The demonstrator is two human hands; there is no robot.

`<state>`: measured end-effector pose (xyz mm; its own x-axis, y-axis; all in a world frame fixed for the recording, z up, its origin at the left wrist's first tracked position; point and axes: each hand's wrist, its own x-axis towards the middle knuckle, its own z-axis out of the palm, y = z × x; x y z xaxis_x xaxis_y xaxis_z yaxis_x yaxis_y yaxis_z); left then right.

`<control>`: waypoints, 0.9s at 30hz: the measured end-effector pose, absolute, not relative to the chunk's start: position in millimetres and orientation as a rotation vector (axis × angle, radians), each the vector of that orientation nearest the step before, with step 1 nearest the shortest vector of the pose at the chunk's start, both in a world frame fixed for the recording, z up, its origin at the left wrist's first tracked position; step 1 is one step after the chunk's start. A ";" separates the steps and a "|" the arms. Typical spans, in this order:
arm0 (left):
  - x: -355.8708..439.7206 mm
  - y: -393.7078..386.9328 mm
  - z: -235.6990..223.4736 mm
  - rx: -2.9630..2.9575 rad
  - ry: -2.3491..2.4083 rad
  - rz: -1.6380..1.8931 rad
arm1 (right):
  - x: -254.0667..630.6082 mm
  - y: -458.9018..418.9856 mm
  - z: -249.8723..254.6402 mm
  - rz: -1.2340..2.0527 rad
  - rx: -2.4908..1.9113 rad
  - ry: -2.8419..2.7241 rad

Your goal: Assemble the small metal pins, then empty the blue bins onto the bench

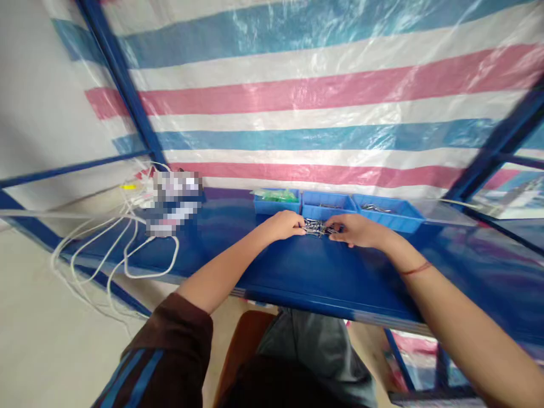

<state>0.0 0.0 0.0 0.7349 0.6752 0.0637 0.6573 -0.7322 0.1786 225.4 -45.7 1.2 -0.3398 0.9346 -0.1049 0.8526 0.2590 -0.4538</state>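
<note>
A pile of small shiny metal screws [314, 227] lies on the blue table in front of the bins, between my two hands. At the pile's left end, my left hand [288, 225] is closed, thumb and fingertips pressed against the screws. My right hand [356, 230] curls round the right end, with some screws between its thumb and fingers. Just behind the hands stands the middle blue bin [329, 200], with a few metal pieces inside. The right blue bin [389, 212] also holds thin metal pieces. Green plastic packets [278, 196] lie in the left blue bin [266, 208].
The blue tabletop [293, 272] runs across in front of me. White cables [127, 255] loop over its left end, beside a pixelated heap [174, 201]. Blue frame posts [123, 85] stand at the sides, and a striped plastic sheet [297, 102] hangs behind.
</note>
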 end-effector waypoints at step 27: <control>12.8 7.9 -15.0 2.211 0.830 0.959 | 194.0 -38.0 -12.3 0.112 -1.290 -2.161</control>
